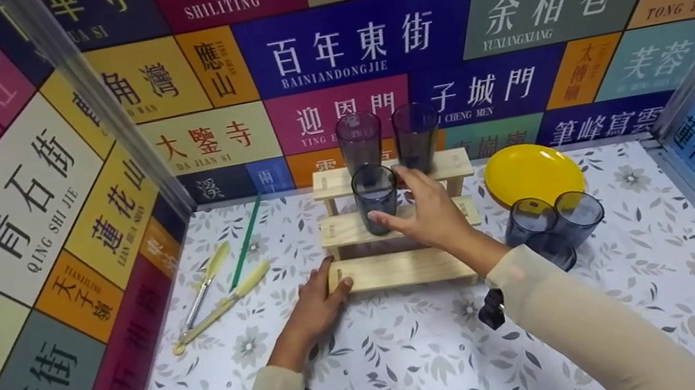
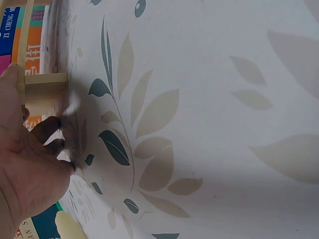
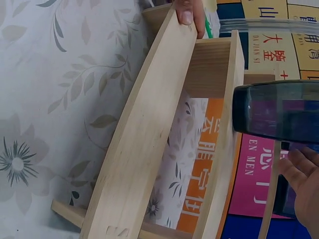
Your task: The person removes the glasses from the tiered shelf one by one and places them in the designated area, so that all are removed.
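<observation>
A three-step wooden stand [image 1: 402, 269] stands on the table. My right hand [image 1: 428, 206] grips a dark tinted drinking glass [image 1: 372, 208] upright at the middle step; in the right wrist view that glass's base [image 3: 242, 109] is right at the step's edge. Two similar glasses, a left one [image 1: 357, 137] and a right one [image 1: 416, 130], stand upright on the top step. My left hand [image 1: 319, 302] grips the left end of the lowest step, its thumb on top; the left wrist view shows its other fingers [image 2: 47, 129] curled beside the stand.
Right of the stand, several more tinted glasses [image 1: 580, 216] stand close together in front of a yellow plate [image 1: 533, 172]. On the left lie yellow-handled tongs [image 1: 225, 307] and a green stick [image 1: 246, 241]. Printed panels [image 1: 356, 38] wall the table at the back and sides.
</observation>
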### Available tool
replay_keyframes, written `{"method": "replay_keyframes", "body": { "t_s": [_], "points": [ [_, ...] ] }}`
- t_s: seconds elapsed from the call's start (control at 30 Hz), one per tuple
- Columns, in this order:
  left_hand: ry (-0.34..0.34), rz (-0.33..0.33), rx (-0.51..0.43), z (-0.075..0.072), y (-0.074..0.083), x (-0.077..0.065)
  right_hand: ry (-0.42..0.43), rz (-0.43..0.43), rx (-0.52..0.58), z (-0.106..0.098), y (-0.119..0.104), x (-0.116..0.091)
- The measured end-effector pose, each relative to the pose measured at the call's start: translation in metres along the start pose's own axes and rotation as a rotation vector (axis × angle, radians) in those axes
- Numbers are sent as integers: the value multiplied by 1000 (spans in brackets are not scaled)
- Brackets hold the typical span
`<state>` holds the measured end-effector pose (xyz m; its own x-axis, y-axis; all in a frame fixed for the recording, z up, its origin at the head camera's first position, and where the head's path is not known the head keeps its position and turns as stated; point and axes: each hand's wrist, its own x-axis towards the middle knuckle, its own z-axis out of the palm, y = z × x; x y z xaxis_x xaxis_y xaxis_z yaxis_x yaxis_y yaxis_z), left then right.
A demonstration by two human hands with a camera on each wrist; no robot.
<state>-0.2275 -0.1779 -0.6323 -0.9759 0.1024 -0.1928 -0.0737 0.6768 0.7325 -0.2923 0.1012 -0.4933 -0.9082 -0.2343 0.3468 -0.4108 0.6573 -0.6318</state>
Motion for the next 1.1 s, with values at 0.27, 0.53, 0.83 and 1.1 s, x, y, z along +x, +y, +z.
{"method": "replay_keyframes", "body": {
  "t_s": [0.27, 0.53, 0.83, 1.1],
  "points": [
    [-9, -3, -9, 1, -1, 0, 4, 25, 25, 8, -4, 8],
    [-4, 11, -17, 0, 2, -1, 0, 68, 54, 13, -10, 15],
    [-7, -26, -3, -1, 4, -2, 44, 69, 102, 17, -12, 19],
    [-11, -37, -9, -1, 3, -3, 55, 67, 92, 18, -12, 18]
  ]
}}
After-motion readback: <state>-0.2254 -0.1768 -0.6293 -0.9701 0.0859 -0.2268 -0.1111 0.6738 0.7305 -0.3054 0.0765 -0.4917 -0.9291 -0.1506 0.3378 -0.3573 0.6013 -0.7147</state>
